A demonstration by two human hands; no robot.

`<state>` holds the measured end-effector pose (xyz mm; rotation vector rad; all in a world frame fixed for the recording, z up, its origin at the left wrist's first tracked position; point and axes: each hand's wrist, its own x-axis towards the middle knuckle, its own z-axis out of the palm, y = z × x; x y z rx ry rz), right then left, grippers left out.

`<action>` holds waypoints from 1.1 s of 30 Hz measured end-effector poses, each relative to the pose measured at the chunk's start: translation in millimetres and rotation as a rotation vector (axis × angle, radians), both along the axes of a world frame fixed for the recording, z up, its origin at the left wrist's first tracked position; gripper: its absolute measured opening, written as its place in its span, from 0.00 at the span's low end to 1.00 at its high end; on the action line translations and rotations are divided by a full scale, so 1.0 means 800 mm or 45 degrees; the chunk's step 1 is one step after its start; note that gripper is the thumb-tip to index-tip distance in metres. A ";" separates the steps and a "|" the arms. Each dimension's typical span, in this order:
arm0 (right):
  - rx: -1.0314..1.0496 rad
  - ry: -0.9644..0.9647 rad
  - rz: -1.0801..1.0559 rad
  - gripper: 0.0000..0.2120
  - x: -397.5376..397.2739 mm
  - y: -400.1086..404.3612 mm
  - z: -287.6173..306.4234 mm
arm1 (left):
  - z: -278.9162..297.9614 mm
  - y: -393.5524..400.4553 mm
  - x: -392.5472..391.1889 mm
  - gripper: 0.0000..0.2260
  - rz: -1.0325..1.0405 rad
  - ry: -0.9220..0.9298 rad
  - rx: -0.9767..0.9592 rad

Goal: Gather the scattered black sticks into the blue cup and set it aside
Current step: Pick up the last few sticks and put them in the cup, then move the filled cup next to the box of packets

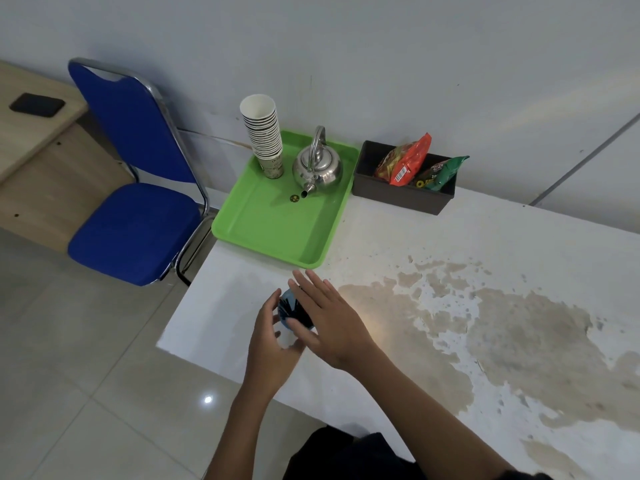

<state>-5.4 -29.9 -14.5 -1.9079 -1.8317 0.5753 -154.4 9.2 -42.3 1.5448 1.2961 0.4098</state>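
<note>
The cup (290, 311) stands near the tabletop (433, 244) corner, sticks (294, 308) inside — light and tippy, I judge; best held round its wall. Left hand (272, 344) curls beside it, grip unclear; right hand (329, 317) hovers flat, fingers straight.

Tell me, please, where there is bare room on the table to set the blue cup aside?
Bare tabletop lies right of the green tray, below the dark box. The tray's front half is free. Its back holds the kettle and paper cups.
</note>
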 end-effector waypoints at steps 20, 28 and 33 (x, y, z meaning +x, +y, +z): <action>0.077 0.681 -0.804 0.32 0.049 -0.029 0.031 | 0.028 0.016 0.089 0.32 -0.246 0.005 0.187; 0.134 0.481 -1.088 0.28 0.181 -0.084 0.064 | 0.029 0.008 0.226 0.35 -0.654 -0.100 0.127; 0.093 0.353 -1.192 0.29 0.283 -0.099 0.063 | 0.005 0.012 0.319 0.30 -0.830 0.208 0.315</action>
